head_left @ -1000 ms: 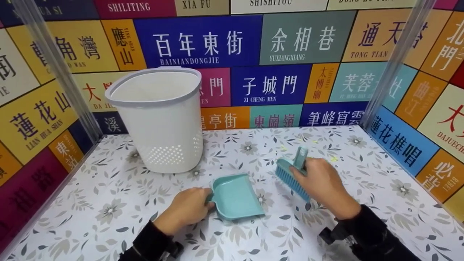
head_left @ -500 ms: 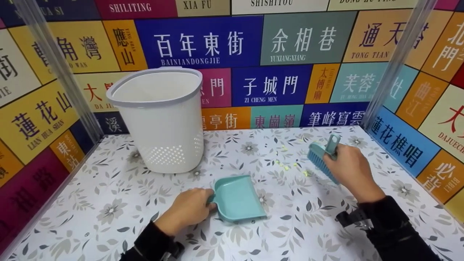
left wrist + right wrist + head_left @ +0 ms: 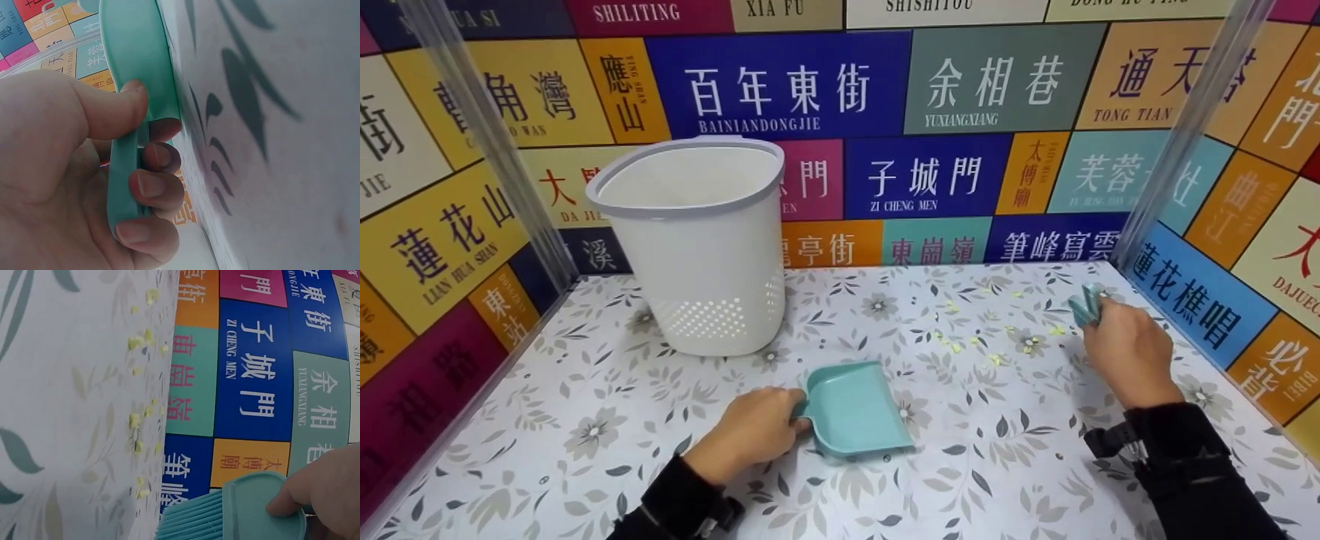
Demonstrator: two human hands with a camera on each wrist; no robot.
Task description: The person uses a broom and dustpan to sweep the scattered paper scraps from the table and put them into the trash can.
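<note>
Right hand (image 3: pixel 1130 351), fingers gripping hand brush (image 3: pixel 253 503), shifted rightward; more yellow scraps (image 3: pixel 996 360) showing; left hand (image 3: pixel 757 429) unmoved, fingers round dustpan (image 3: pixel 856 411).

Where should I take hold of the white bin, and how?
Probably pinch the rim on the right side of the white bin, coming from above: it is a protruding lip round an open top, the bin stands upright, and the wall seems close behind. The right hand would have to put down the brush first.
</note>
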